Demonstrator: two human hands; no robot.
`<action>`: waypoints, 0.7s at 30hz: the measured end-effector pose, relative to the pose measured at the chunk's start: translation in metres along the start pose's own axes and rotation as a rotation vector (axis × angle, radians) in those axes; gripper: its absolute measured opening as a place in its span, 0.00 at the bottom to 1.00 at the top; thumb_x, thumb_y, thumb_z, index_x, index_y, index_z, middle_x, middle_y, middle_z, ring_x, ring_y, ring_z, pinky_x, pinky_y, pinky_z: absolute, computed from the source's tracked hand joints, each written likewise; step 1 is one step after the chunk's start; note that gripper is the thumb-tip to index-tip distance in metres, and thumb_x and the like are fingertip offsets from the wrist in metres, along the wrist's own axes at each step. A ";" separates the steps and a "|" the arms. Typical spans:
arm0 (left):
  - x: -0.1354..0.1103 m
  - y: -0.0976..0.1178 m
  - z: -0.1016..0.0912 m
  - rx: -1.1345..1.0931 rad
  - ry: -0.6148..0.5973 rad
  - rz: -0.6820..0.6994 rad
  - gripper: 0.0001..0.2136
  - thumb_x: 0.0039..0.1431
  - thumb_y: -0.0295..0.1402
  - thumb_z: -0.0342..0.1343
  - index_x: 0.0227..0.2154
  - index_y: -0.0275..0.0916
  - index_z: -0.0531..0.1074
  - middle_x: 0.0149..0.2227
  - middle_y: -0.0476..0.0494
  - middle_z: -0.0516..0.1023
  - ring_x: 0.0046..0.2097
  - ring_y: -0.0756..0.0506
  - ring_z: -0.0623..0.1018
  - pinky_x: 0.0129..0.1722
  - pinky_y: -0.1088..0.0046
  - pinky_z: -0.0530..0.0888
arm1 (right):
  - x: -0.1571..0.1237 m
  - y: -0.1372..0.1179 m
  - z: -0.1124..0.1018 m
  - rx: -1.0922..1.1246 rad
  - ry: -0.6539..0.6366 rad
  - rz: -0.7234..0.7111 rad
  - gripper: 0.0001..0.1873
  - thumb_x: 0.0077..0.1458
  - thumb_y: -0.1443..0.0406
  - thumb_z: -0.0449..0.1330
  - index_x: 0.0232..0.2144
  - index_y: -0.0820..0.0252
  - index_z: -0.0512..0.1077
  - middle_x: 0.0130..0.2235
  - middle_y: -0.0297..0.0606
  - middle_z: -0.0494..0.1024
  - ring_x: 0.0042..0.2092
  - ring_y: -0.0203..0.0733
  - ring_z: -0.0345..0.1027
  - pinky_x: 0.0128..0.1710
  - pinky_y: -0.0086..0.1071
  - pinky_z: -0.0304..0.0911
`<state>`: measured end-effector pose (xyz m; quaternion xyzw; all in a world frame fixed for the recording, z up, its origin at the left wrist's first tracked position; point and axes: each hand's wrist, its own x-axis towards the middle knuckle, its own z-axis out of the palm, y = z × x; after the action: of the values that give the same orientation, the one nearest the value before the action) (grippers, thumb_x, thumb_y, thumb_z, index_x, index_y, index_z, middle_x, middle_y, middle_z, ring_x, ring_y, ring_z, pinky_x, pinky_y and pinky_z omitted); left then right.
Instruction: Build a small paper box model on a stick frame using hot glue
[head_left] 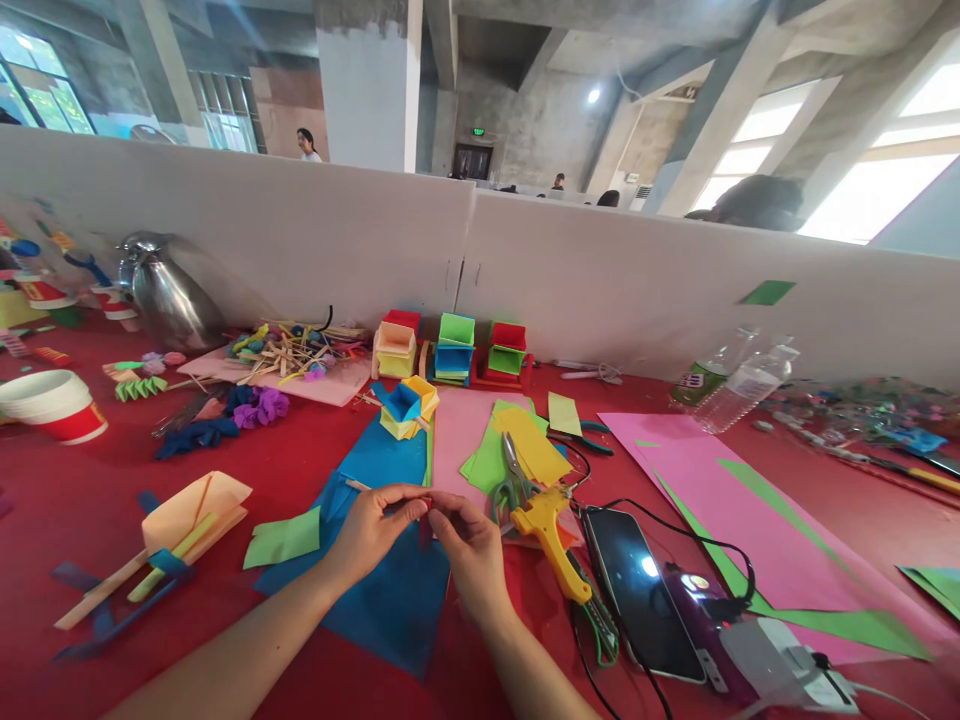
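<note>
My left hand (pixel 384 528) and my right hand (pixel 471 548) meet over blue paper sheets (pixel 394 610), thumbs and fingertips pinched together. Between them is a small red paper strip (pixel 426 525), mostly hidden by the fingers. A thin pale stick (pixel 358 485) shows beside my left hand. Just beyond my right hand lie scissors (pixel 513 470) and a yellow glue gun (pixel 551 540). Past both hands sits a folded blue and yellow paper box (pixel 407 405). Left of my left wrist is a light green paper piece (pixel 282 538).
Three coloured paper boxes (pixel 454 350) stand along the white partition (pixel 315 240). A phone (pixel 641 590), cables and a power strip (pixel 780 660) lie to the right, near pink paper (pixel 735 510). At left are a peach paper piece with sticks (pixel 195 510), paper cups (pixel 56 405) and a steel jug (pixel 169 295).
</note>
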<state>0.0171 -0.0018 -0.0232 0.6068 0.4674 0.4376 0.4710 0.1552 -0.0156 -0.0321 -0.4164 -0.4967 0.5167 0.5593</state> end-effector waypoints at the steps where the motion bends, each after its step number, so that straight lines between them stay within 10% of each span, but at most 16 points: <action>1: 0.000 0.000 0.000 -0.022 -0.009 -0.019 0.15 0.52 0.39 0.54 0.41 0.41 0.74 0.41 0.46 0.78 0.44 0.44 0.75 0.44 0.70 0.71 | 0.000 0.000 0.000 -0.002 -0.013 -0.008 0.10 0.48 0.64 0.59 0.35 0.59 0.73 0.29 0.34 0.75 0.27 0.34 0.65 0.26 0.27 0.62; 11: 0.005 0.003 -0.007 -0.547 0.066 -0.125 0.12 0.49 0.38 0.57 0.33 0.36 0.75 0.37 0.41 0.78 0.40 0.44 0.75 0.39 0.70 0.72 | 0.002 -0.011 -0.010 -0.265 0.120 -0.166 0.11 0.50 0.64 0.57 0.38 0.59 0.71 0.36 0.39 0.72 0.37 0.39 0.67 0.38 0.32 0.64; 21: 0.005 0.005 -0.014 -0.611 0.148 -0.036 0.11 0.49 0.36 0.58 0.33 0.34 0.75 0.38 0.39 0.78 0.34 0.47 0.75 0.32 0.72 0.73 | -0.007 -0.020 -0.008 -0.489 -0.126 -0.455 0.08 0.49 0.65 0.59 0.35 0.54 0.73 0.36 0.38 0.68 0.35 0.37 0.64 0.29 0.29 0.63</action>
<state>0.0048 0.0048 -0.0149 0.3952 0.3581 0.5923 0.6039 0.1664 -0.0246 -0.0146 -0.3839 -0.7197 0.2689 0.5121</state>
